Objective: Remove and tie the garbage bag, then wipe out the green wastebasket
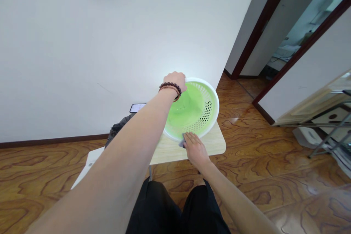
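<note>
Basically 1 green basket [193, 111], L hand [176, 80] closed on far rim, R hand [194, 147] part-curled, pinching 1 grey piece [182, 143].

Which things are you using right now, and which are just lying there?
Seem in use:
- green and white basket, left hand at its far rim
- grey piece, perhaps cloth, in the right hand
- table under the basket

Probably just lying about:
- phone
- dark bundle
</note>
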Motion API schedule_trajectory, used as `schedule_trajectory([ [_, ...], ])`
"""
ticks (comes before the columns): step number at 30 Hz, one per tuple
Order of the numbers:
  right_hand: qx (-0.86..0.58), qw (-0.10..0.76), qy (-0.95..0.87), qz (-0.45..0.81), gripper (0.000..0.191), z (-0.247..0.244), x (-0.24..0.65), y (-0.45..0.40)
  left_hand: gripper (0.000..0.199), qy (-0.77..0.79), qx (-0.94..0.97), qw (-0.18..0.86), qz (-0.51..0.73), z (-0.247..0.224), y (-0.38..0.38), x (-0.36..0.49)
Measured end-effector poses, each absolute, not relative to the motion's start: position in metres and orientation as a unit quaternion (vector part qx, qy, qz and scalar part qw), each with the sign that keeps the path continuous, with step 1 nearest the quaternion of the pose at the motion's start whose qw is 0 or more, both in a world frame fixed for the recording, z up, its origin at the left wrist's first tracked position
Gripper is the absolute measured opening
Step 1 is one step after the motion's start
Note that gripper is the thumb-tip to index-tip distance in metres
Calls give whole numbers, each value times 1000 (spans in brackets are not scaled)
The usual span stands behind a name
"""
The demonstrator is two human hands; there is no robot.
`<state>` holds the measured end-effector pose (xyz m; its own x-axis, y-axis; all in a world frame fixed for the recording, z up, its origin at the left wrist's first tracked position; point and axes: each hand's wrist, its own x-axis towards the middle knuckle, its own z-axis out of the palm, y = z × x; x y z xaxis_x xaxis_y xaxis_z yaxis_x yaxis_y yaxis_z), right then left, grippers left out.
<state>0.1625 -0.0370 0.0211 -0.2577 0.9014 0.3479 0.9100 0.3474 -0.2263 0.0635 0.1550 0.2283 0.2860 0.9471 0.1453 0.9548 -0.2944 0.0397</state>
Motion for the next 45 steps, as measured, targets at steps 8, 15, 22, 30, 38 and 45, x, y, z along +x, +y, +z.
schedule_trajectory([
  [8, -528, 205, -823, -50, 39, 17, 143, -30, 40, -601, -795, 39, -72, 234, 147, 58],
  [15, -470, 120, -866, -120, 37, 34, 236, -21, 41, -593, -801, 41, -70, 234, 149, 57],
  [22, -575, 160, -799, -71, 35, 34, 220, -22, 38, -597, -799, 34, -65, 232, 152, 61],
  [30, -572, 275, -770, 62, 40, 26, 124, -30, 40, -602, -795, 26, -70, 232, 150, 60],
  [38, -500, 183, -845, -36, 41, 28, 226, -28, 41, -602, -795, 27, -71, 234, 149, 57],
  [45, -589, 254, -767, 20, 38, 24, 166, -32, 41, -604, -794, 30, -69, 231, 152, 65],
])
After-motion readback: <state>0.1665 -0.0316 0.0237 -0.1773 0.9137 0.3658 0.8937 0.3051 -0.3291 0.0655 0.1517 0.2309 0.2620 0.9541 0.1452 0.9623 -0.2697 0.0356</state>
